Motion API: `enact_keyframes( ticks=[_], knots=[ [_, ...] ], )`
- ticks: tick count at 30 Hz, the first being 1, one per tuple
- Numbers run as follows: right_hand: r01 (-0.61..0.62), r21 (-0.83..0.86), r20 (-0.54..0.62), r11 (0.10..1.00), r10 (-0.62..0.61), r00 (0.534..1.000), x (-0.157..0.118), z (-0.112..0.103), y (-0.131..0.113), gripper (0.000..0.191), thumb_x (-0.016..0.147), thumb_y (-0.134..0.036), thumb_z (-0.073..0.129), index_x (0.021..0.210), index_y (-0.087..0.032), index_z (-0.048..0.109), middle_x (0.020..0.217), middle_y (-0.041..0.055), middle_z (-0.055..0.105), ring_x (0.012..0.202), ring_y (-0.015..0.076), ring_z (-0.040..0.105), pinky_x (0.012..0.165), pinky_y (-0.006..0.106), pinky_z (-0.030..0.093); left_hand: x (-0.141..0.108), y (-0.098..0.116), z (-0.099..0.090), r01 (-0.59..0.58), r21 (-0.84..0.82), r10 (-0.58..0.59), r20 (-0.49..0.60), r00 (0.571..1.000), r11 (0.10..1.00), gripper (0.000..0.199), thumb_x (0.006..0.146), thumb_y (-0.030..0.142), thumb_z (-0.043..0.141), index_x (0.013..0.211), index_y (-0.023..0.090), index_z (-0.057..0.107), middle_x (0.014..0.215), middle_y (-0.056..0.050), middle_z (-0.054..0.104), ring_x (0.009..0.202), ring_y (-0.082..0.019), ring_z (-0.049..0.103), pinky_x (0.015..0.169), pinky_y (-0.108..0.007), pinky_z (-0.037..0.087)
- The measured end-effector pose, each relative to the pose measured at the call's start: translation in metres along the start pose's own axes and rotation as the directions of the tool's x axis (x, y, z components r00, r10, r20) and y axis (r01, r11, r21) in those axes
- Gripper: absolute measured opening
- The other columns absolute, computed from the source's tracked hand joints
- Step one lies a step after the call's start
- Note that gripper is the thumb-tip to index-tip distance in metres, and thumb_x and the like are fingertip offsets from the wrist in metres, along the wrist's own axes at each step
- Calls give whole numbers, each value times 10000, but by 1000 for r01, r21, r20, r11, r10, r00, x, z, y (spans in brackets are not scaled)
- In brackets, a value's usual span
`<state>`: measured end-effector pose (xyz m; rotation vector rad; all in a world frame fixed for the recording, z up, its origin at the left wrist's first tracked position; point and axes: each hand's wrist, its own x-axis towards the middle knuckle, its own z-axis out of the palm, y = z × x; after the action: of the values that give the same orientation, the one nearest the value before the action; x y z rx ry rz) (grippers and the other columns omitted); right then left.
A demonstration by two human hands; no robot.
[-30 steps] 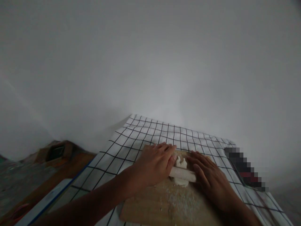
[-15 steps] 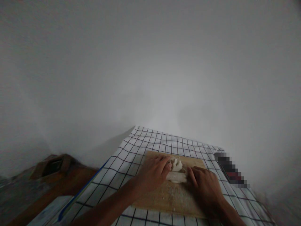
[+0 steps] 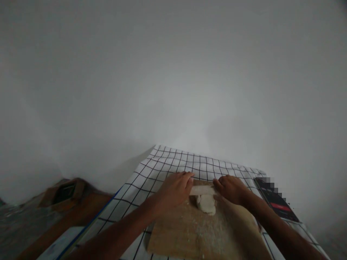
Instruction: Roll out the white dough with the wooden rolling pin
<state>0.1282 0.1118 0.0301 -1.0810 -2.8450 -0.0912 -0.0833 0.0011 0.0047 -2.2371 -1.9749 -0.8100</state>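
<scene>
A pale rolling pin (image 3: 202,190) lies crosswise near the far edge of a wooden board (image 3: 179,231). My left hand (image 3: 177,186) is closed over its left end, and the right end is under my right hand (image 3: 230,187), fingers curled round it. Just on the near side of the pin, a small flattened piece of dough (image 3: 206,204) sits on the board, its far edge close against or under the pin. White flour is dusted over the board's middle. The pin's ends are hidden by my hands.
A white cloth with black grid lines (image 3: 151,169) covers the table. A dark flat item with a red stripe (image 3: 280,206) lies at the right edge, partly pixelated. Left of the table stands a cardboard box (image 3: 78,189). A pale wall (image 3: 173,72) rises behind.
Both hands have pushed the rolling pin away from me, across the dough to its far side. The dough now looks flatter and longer, and the board appears nearer.
</scene>
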Motion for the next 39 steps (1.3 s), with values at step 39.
enact_keyframes(
  ticks=[39],
  knots=[
    [-296,146,-121,944,314,942,-20,13,23,667,993,-568,172,593,-222,578,626,64,667,584,211,614,544,284,270,15,19,-26,-161,-245,149,-65,987,956,315,957,280,451,1244,268,579,1383,-23,553,1313,-188,439,1121,-408,332]
  ],
)
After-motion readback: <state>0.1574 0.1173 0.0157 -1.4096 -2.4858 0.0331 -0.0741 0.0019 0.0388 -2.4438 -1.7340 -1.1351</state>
